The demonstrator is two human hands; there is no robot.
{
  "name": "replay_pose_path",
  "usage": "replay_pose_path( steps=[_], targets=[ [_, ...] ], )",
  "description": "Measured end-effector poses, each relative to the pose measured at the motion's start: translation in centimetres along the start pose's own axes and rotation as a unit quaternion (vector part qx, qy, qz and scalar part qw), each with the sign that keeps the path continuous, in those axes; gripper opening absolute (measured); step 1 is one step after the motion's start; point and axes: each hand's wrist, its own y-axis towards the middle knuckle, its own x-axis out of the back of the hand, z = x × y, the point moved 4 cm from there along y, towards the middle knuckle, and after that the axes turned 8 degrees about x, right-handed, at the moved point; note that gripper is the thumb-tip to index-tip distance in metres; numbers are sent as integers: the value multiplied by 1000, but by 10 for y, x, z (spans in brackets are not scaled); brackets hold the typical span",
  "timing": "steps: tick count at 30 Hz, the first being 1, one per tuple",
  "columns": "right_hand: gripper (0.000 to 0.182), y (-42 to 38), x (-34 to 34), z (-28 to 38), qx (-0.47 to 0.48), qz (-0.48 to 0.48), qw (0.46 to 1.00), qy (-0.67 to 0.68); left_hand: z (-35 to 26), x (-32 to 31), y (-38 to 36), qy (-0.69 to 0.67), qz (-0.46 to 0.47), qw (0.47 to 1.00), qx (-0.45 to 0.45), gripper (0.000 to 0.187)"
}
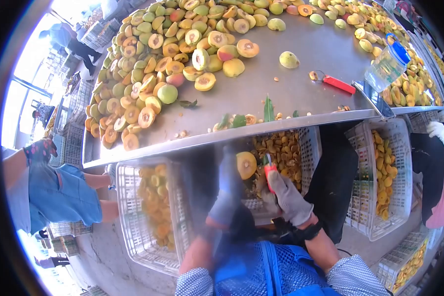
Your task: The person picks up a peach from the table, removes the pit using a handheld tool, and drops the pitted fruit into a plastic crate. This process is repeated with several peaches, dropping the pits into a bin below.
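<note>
My right hand [290, 198], in a grey glove, is closed around a red-handled tool [270, 173] whose metal end points up, away from me. Gloved too, my left hand [227, 185] looks blurred, and its fingers reach up toward the table edge. Just right of its fingers is a halved yellow fruit [246, 165], cut face showing; how it is held is smeared. Below both hands stands a crate [308, 148] with many small orange pieces [283, 148] in it. The metal table [251, 98] carries a big heap of halved fruit [153, 64] on its left side.
Near the table's right edge lie a phone [375, 99], a clear bottle with a blue lid [387, 64] and a red-handled tool [339, 84]. Fruit crates stand at left [128, 217] and right [399, 182]. A person in blue shorts [69, 195] stands left; another person's gloved hand [438, 132] is far right.
</note>
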Motion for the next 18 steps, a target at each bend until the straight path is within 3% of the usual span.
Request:
replay_pose_path(
  steps=[1, 3, 4, 5, 7, 8, 9, 10, 11, 14, 18],
  targets=[
    [41, -1, 2, 3, -2, 0, 1000, 1, 3, 2, 2, -52, -15, 999, -4, 54],
    [41, -4, 7, 2, -150, -86, 967, 187, -6, -3, -2, -44, 20, 998, -34, 54],
    [43, -6, 13, 3, -85, -7, 984, 159, -17, -15, -11, -39, 40, 998, 3, 54],
    [43, -10, 18, -1, -91, -8, 983, 158, -19, -19, -20, -38, 54, 997, 42, 55],
    [43, -12, 12, 6, -106, 23, 991, 71, -3, -7, -11, -33, 61, 997, 23, 48],
    [42, -8, 13, 4, -96, -13, 995, -11, 6, 1, -3, -27, 70, 997, 0, 42],
    [42, -6, 12, -2, -95, -15, 995, -10, 17, 11, 4, -26, 73, 997, 1, 42],
    [42, -5, 13, -7, -56, -23, 998, -30, 12, 16, 3, 192, 49, 962, -189, 36],
    [42, -6, 14, -10, -19, -30, 998, -51, 14, 17, -3, 393, 20, 845, -361, 33],
    [42, -5, 15, -16, 9, -21, 989, -149, 5, 7, -15, 332, 0, 844, -421, 31],
    [41, -2, 16, -26, 36, -21, 985, -169, 5, 0, -10, 374, -14, 870, -322, 23]
  ],
)
